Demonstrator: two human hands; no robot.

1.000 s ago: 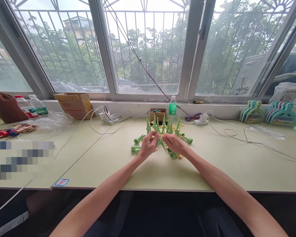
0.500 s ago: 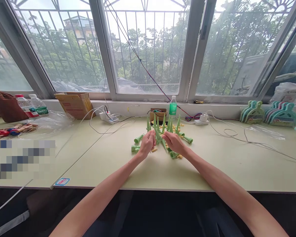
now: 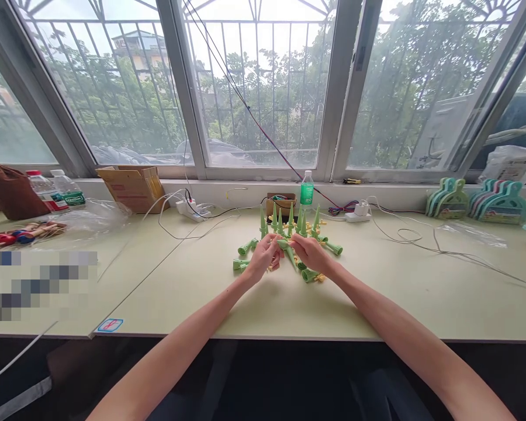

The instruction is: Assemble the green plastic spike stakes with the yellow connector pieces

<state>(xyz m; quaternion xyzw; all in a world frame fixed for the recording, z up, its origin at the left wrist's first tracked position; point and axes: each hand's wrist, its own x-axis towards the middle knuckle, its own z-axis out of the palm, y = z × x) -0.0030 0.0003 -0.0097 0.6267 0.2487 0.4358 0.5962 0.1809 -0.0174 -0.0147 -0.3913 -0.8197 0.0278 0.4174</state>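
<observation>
Left hand (image 3: 264, 257): closed on a green piece (image 3: 283, 243), between the hands, above the table (image 3: 193, 298). Right hand (image 3: 310, 252): fingers bunched at the piece's right end; cannot tell its grip. Beyond: upright cones (image 3: 263, 225). Right: tube (image 3: 334, 248), lying. Far: bottle (image 3: 307, 192).

The hands (image 3: 309, 252) and forearms (image 3: 381, 310) are left bare; dark, bluish clothing (image 3: 377, 392) is worn below, dimly seen.
</observation>
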